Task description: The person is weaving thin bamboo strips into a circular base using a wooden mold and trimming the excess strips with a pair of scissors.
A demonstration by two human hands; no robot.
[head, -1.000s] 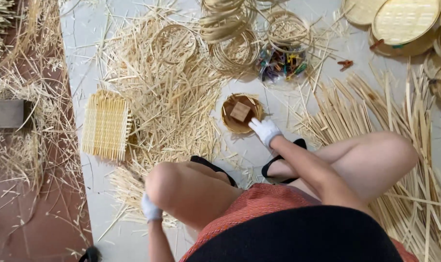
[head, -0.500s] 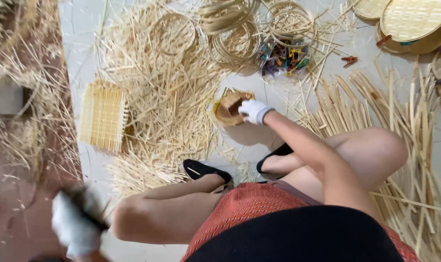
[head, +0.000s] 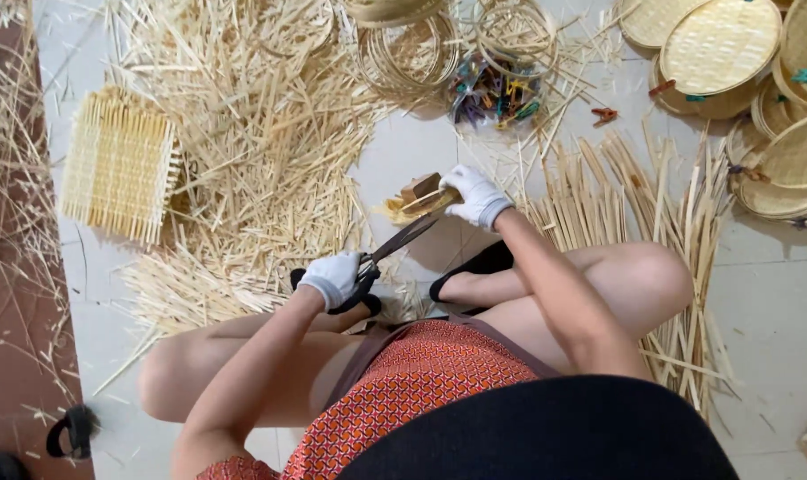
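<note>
I see the left hand [head: 331,277] clamped on scissors [head: 395,249], blades at a small woven bamboo piece [head: 419,197]. The right hand [head: 476,196] pinches its far rim. It looks light, stiff and splintery.

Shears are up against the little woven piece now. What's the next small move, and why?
Probably close the shears on the strips sticking out of the small woven piece. The left hand has its grip on the handles, the blade tips reach the piece's edge, and the right hand steadies it just above the floor. Whether the blades are open is unclear.
</note>
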